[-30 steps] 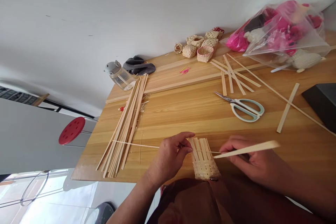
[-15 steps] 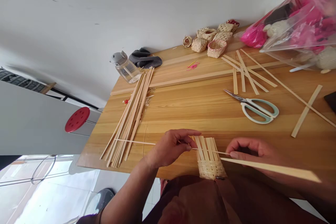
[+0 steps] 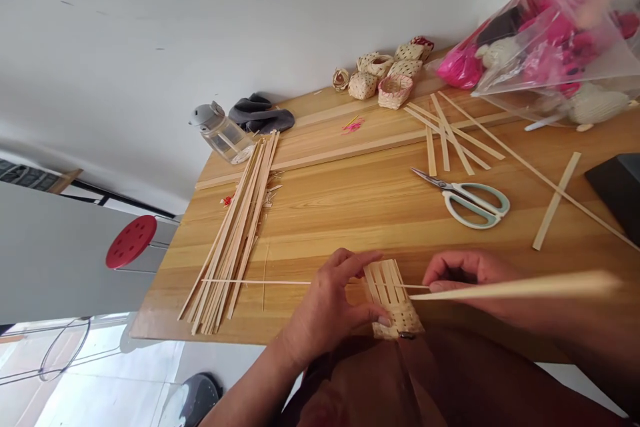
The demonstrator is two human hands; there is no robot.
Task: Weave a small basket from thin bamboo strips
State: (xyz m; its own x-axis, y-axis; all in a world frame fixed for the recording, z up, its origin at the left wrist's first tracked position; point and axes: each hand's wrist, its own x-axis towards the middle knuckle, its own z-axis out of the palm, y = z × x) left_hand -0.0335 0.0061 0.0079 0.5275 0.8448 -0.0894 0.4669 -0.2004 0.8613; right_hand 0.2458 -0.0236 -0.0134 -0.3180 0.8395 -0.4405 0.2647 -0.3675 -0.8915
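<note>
Half-woven bamboo basket (image 3: 393, 300) here, sitting on the wooden table (image 3: 320, 240) right under our left hand (image 3: 325, 310), whose fingers (image 3: 360, 259) are clamped around it. Our right hand's (image 3: 463, 273) fingers (image 3: 440, 273) are pinched together on a long bamboo strip (image 3: 515, 287), just beside the basket. Well past those fingers, a clear plastic bag (image 3: 550, 47) is stuffed with pink fabric (image 3: 560, 30), near a small woven basket (image 3: 395, 91).

Left hand (image 3: 325, 307) curled, palm down; right hand (image 3: 465, 273) pinching, both forearms reaching forward.
</note>
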